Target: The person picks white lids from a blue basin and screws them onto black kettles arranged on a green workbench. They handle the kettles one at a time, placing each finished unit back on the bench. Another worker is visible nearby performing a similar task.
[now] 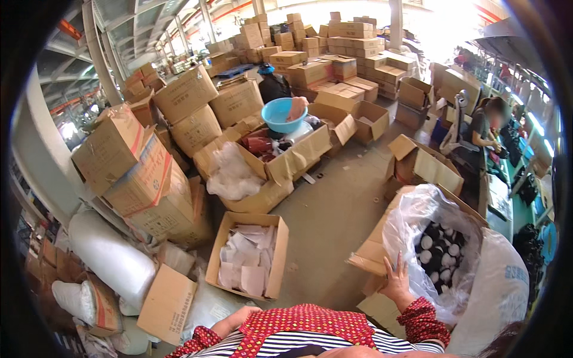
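Near, at left, left hand (pixel 242 316) drawn in beside the red patterned apron (pixel 310 322), fingers partly out of sight; cannot tell how far open or whether holding anything. Near, at right, right hand (pixel 396 285) with fingers fanned wide, gripping nothing visible, at the near left side of an open cardboard carton (pixel 376 241). Inside, a clear plastic liner (pixel 409 218) around heaped black-and-white round pieces (pixel 440 259). To the right, a white woven sack (pixel 498 286). Step in hand, judging by the pose: steadying the carton's side. For any reach inside, probably a need to keep loose liner folds clear. Farther off, left of centre, white paper slips (pixel 248 253) in a shallow carton (pixel 280 256); beyond, a light-blue basin (pixel 276 118) beside a co-worker in dark clothing (pixel 274 87); far back, stacked cartons (pixel 358 45).
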Available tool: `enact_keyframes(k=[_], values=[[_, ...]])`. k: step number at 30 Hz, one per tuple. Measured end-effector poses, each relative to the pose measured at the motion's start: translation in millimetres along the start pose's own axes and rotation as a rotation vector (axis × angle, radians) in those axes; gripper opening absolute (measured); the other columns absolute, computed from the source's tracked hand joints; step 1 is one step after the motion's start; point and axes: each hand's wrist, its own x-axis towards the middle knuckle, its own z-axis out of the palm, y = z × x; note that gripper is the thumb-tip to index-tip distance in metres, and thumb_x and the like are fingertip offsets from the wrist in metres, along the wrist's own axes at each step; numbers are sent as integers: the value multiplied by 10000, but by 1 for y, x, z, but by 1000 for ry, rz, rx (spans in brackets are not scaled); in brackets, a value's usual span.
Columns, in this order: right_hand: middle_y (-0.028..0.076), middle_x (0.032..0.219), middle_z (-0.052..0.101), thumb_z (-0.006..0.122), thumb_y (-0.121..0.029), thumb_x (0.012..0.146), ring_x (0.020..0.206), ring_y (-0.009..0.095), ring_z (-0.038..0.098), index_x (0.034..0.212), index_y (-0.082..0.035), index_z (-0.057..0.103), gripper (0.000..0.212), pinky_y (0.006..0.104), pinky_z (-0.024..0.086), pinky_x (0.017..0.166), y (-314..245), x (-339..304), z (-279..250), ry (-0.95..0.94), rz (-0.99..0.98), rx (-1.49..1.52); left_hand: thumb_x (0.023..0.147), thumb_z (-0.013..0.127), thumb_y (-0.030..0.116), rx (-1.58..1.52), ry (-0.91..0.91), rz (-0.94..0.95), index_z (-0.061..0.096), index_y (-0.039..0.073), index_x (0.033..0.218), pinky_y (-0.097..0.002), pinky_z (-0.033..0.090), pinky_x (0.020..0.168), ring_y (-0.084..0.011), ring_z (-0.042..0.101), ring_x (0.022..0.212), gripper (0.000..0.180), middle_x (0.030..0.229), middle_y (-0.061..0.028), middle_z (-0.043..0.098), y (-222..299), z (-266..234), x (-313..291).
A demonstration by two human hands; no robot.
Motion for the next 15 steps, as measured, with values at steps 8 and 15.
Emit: enact_keyframes(k=[8,15], values=[[176,1567,403,892,-512,588,1324,506,451,1394,-161,597,927,594,387,1110,25,37,15,-254,-101,23,962,685,85,-101,87,9,681,-26,1186,-288,510,931,-94,627,1002,250,1097,-34,723,34,-47,79],[132,1350,604,845,-226,642,1170,501,533,1101,-154,739,477,580,447,1050,16,45,54,-46,1,58,966,715,148,-90,98,72,694,-14,1153,-291,518,913,-104,640,985,248,1060,-33,728,150,-127,182]])
